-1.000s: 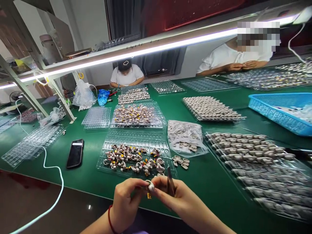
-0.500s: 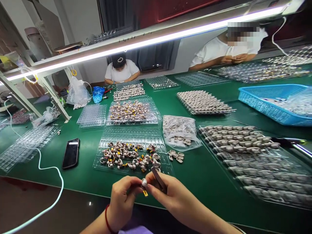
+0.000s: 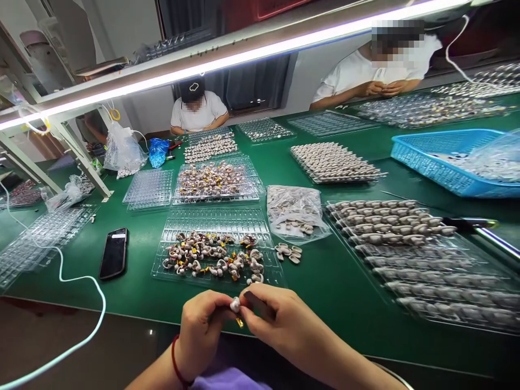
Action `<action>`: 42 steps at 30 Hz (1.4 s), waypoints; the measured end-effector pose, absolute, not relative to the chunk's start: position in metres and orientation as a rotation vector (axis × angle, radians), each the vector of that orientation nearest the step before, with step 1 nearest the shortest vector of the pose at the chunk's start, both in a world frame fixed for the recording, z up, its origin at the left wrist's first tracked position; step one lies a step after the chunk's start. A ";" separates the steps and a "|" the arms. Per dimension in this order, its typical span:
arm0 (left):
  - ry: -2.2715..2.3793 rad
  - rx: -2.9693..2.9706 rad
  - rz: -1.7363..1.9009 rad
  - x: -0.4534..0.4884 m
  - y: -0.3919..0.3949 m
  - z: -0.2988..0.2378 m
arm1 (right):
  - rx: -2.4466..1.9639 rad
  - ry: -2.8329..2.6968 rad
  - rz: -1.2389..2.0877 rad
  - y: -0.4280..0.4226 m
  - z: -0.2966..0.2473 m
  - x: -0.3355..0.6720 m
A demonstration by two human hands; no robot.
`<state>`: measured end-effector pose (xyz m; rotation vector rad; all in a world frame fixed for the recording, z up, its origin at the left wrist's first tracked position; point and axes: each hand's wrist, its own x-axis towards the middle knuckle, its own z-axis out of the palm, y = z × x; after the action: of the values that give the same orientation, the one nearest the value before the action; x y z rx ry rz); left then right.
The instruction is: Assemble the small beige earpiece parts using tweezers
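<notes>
Centrally, low in the head view, my left hand point(image 3: 201, 325) has its grip pinched on a small pale part point(image 3: 234, 304), from which a yellow tab point(image 3: 240, 323) hangs; the fingertips of my right hand point(image 3: 280, 319) meet the part's other side, that grip also clasping a dark flat tool point(image 3: 260, 307). Above, mid-frame, similar parts point(image 3: 211, 254) lie heaped on a clear tray point(image 3: 215, 219) upon the green worktop point(image 3: 317, 281). A filled plastic bag point(image 3: 296, 208) lies right of centre; a phone point(image 3: 114, 253), left; a blue basket point(image 3: 439, 170), upper right.
</notes>
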<state>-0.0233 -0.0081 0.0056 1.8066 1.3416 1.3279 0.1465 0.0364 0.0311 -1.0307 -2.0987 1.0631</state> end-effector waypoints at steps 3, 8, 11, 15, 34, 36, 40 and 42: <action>1.336 1.813 1.333 -0.023 -0.008 0.004 | -1.045 -2.084 1.076 0.035 0.029 0.144; 1.319 1.738 1.281 -0.028 -0.008 0.001 | -1.108 -2.068 1.112 0.034 0.022 0.141; 1.232 1.713 1.207 -0.031 -0.007 0.003 | -1.114 -2.008 1.144 0.034 0.021 0.143; 1.253 1.661 1.203 -0.027 -0.005 0.004 | -1.008 -1.943 1.121 0.032 0.020 0.145; 1.408 1.678 0.772 -0.041 0.023 -0.014 | -0.855 -1.983 1.032 0.044 -0.008 0.169; 1.405 1.670 0.775 -0.041 0.022 -0.016 | -0.775 -1.794 1.067 0.046 -0.010 0.169; 1.397 1.679 0.779 -0.041 0.022 -0.017 | -0.700 -1.704 1.006 0.046 -0.025 0.173; 1.398 1.687 0.782 -0.041 0.021 -0.018 | -0.756 -1.760 0.923 0.041 -0.036 0.178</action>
<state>-0.0411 0.0214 -0.0182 1.6872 1.3980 0.7819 0.1780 0.0414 -0.0362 -0.7565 -1.7601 0.9227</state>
